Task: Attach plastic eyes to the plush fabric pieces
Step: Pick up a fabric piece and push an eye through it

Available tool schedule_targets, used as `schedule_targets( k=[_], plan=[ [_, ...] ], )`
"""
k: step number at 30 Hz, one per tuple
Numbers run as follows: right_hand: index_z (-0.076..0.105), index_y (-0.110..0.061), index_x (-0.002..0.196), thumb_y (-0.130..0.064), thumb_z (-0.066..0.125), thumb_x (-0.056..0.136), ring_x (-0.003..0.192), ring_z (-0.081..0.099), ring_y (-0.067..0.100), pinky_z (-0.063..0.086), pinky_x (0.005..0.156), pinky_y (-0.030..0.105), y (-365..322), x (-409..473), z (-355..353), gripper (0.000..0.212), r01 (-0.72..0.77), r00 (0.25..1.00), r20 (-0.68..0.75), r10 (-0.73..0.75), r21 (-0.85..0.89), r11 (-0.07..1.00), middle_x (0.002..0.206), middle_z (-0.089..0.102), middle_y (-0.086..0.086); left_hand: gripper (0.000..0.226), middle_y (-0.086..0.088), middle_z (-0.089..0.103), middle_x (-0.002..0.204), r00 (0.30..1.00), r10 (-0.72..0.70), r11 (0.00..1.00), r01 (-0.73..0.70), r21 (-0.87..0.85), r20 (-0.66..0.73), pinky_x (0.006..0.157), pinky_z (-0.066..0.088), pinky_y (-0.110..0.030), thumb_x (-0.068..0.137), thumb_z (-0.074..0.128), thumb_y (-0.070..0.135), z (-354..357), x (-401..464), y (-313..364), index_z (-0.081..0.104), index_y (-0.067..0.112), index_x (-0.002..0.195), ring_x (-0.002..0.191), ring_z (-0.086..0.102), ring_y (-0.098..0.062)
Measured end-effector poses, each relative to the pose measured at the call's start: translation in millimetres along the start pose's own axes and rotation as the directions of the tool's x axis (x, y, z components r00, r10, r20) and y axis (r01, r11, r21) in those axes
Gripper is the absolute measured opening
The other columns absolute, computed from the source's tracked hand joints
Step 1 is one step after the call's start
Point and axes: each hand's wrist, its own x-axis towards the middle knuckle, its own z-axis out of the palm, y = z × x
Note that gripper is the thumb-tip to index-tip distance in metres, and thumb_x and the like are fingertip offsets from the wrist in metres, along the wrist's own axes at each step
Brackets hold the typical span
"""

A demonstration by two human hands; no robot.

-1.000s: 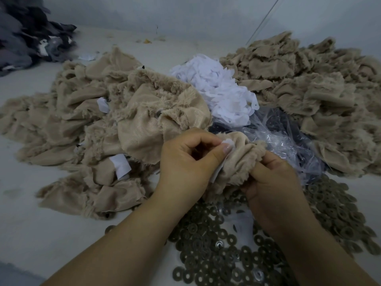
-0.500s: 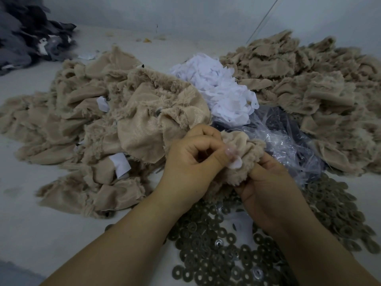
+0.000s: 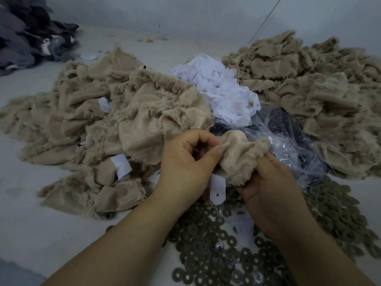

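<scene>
A beige plush piece (image 3: 239, 157) is bunched between both hands above the table. My left hand (image 3: 185, 164) pinches its left edge with thumb and curled fingers. My right hand (image 3: 266, 188) grips it from below on the right. A small white patch (image 3: 217, 188) with a dark hole hangs under the piece between my hands. No plastic eye is visible in my fingers. Dark round washers (image 3: 216, 254) lie spread under my wrists.
Beige plush pieces are heaped at left (image 3: 92, 120) and back right (image 3: 309, 79). A pile of white patches (image 3: 222, 91) sits behind, beside a clear plastic bag (image 3: 288, 145) with dark contents. Dark grey fabric (image 3: 26, 34) lies far left. More washers (image 3: 334, 207) spread right.
The white patch that my left thumb pressed on top of the piece now hangs below it. My left thumb has shifted along the fabric edge. Both hands stay in place.
</scene>
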Motion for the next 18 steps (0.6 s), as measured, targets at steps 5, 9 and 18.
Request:
schedule_targets(
  k=[5,9,18],
  plan=[
    [0.064,0.001,0.121,-0.004,0.054,0.091,0.108,0.071,0.029,0.06,0.081,0.029,2.3,-0.1,2.3,0.032,-0.037,0.999,0.03,0.038,-0.019,0.999,0.114,0.073,0.018,0.012,-0.01,0.07,0.081,0.999,0.002,1.0,-0.002,-0.002,0.053,0.068,0.056,-0.054,0.079,0.071,0.009,2.8,0.0,1.3,0.07,0.02,0.082,0.077,0.063,-0.041],
    [0.067,0.002,0.113,-0.001,0.055,0.089,0.098,0.074,0.027,0.06,0.073,0.026,3.3,2.3,5.5,0.026,-0.047,0.998,-0.03,0.047,0.0,0.999,0.106,0.075,0.02,0.015,-0.008,0.072,0.083,0.998,-0.001,1.0,0.002,-0.018,0.06,0.072,0.057,-0.053,0.08,0.07,0.007,2.5,-0.7,1.5,0.073,0.02,0.086,0.08,0.065,-0.04],
    [0.072,-0.002,0.107,0.005,0.057,0.09,0.098,0.073,0.034,0.062,0.08,0.037,8.0,7.2,3.3,0.024,-0.035,0.988,-0.156,0.006,-0.183,0.983,0.102,0.075,0.021,0.019,-0.005,0.075,0.085,0.997,-0.068,0.998,0.067,0.01,0.031,0.072,0.059,-0.05,0.084,0.072,-0.001,3.7,0.6,-2.4,0.075,0.018,0.086,0.079,0.07,-0.032]
  ],
)
